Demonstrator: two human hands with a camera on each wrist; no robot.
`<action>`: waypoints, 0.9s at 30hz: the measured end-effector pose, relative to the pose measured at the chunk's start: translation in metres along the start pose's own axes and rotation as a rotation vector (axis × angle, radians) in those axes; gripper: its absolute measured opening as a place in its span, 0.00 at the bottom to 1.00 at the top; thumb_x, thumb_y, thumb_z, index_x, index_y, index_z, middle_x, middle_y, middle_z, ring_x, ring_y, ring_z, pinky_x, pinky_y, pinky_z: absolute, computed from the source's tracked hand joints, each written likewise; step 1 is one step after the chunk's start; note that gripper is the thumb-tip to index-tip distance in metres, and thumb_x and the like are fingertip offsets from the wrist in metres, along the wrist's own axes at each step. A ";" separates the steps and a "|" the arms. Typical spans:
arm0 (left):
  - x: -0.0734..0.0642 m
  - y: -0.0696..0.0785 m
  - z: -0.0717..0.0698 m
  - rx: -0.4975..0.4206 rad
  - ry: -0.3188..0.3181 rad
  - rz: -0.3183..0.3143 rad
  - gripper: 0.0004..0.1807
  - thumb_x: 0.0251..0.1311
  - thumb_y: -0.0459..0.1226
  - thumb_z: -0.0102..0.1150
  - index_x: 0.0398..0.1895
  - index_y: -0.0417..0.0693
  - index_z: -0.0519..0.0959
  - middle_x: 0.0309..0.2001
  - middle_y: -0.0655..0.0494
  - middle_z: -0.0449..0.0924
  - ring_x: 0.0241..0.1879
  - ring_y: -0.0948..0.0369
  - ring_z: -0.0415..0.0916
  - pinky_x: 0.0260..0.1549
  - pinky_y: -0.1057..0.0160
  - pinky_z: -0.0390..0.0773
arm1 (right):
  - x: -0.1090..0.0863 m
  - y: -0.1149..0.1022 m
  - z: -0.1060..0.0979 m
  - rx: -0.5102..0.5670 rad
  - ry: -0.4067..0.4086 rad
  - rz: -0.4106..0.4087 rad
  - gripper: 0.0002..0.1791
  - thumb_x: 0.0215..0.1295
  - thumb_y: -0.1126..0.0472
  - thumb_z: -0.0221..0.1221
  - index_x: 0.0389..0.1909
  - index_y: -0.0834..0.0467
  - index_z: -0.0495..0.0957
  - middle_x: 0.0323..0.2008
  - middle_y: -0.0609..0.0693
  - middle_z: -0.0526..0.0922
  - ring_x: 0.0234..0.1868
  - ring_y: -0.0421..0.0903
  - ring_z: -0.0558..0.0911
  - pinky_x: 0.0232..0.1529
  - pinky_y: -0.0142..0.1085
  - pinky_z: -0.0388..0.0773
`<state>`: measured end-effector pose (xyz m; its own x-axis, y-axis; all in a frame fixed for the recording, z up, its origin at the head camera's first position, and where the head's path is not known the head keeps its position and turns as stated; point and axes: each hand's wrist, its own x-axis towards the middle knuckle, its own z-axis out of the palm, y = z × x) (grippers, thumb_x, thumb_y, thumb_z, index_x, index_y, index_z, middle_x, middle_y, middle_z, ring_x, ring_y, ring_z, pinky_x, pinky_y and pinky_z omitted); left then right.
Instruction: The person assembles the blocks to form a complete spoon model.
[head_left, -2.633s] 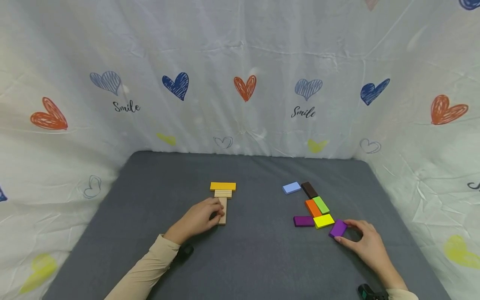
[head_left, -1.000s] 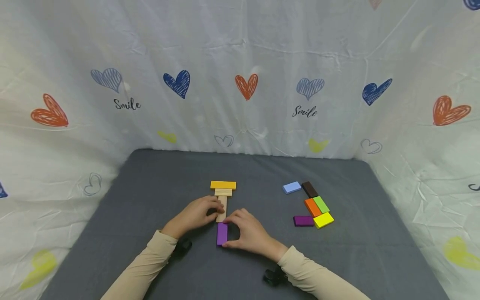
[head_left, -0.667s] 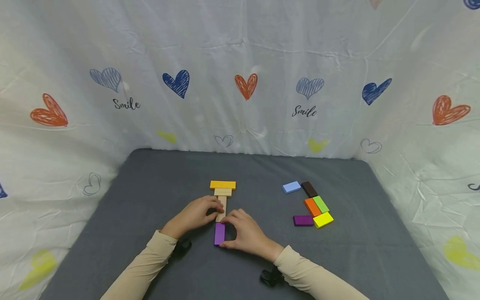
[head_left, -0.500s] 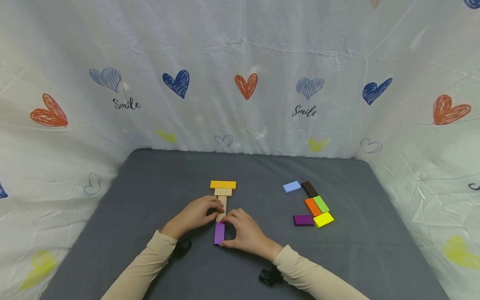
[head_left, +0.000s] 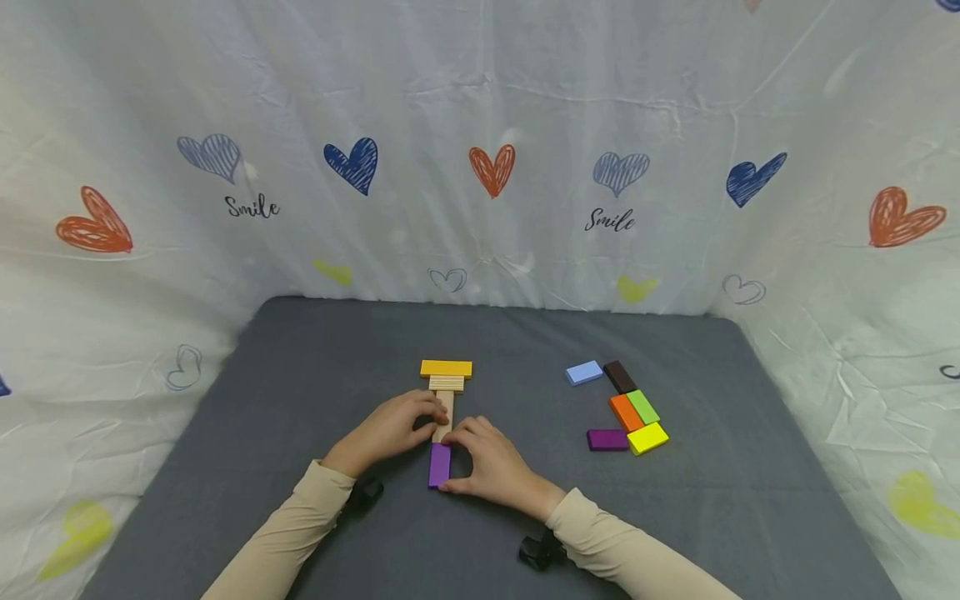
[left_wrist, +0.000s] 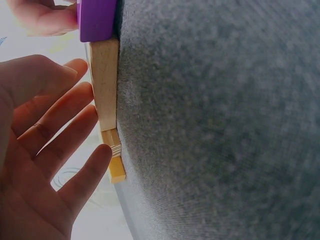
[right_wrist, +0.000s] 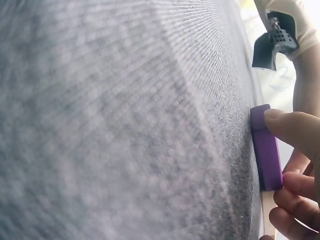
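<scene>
So as I read it, the step in hand is squaring up that bright purple block [head_left: 439,467]. It's lying flat on the grey desk [head_left: 337,342] at 6 o'clock of the plain wood block [left_wrist: 105,85], and the ends look like they meet. I'd steady the wood with the left, nudge the purple toward 12 with light thumb pressure, then release thumb and fingers together so it doesn't swivel. Push too hard and I reckon the ribbed wood piece [head_left: 446,383] and yellow-orange block [head_left: 446,368] further up at 12 could get shoved out of line.

Pose-wise, the right-hand grip [head_left: 495,471] comes in from about 4 o'clock, spread just to the block's length and pinching it: thumb at the 6 o'clock end, fingers at the 12. The left-hand grip [head_left: 390,427] reaches in from 8 o'clock, fingers loose and spread at the wood's 9 o'clock side, thumb seemingly clear of it. Can't tell how hard those fingertips press, if at all, but they're not wrapped round anything.
</scene>
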<state>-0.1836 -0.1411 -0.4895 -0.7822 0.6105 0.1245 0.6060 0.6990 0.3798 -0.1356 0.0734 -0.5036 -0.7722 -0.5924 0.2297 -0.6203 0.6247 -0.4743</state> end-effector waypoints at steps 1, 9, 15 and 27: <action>0.000 0.000 0.000 0.000 0.003 0.002 0.07 0.62 0.37 0.64 0.42 0.55 0.86 0.49 0.59 0.82 0.58 0.56 0.78 0.60 0.51 0.77 | 0.000 0.000 0.000 0.001 0.000 0.000 0.32 0.45 0.43 0.76 0.52 0.50 0.81 0.46 0.43 0.79 0.45 0.38 0.73 0.47 0.33 0.77; 0.000 0.001 0.000 0.001 0.014 -0.001 0.06 0.62 0.37 0.64 0.41 0.55 0.86 0.47 0.60 0.82 0.56 0.57 0.79 0.59 0.52 0.78 | 0.000 0.002 0.002 -0.010 0.000 -0.008 0.32 0.46 0.41 0.75 0.51 0.50 0.81 0.46 0.42 0.79 0.45 0.38 0.73 0.47 0.33 0.77; 0.000 0.001 0.001 -0.003 0.005 -0.011 0.07 0.63 0.38 0.63 0.42 0.56 0.86 0.46 0.61 0.82 0.54 0.59 0.79 0.58 0.53 0.78 | -0.001 0.002 0.002 -0.014 0.012 -0.018 0.32 0.46 0.42 0.75 0.52 0.50 0.81 0.45 0.43 0.79 0.45 0.38 0.73 0.48 0.33 0.77; 0.000 0.001 0.002 -0.001 0.023 0.008 0.06 0.62 0.37 0.64 0.41 0.55 0.86 0.46 0.61 0.82 0.51 0.60 0.80 0.53 0.55 0.81 | -0.002 0.000 0.000 -0.078 0.009 -0.032 0.31 0.47 0.40 0.74 0.52 0.48 0.82 0.44 0.42 0.80 0.43 0.38 0.74 0.44 0.32 0.76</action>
<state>-0.1825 -0.1402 -0.4907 -0.7802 0.6074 0.1492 0.6124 0.6933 0.3799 -0.1338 0.0748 -0.5041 -0.7530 -0.6082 0.2511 -0.6530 0.6435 -0.3994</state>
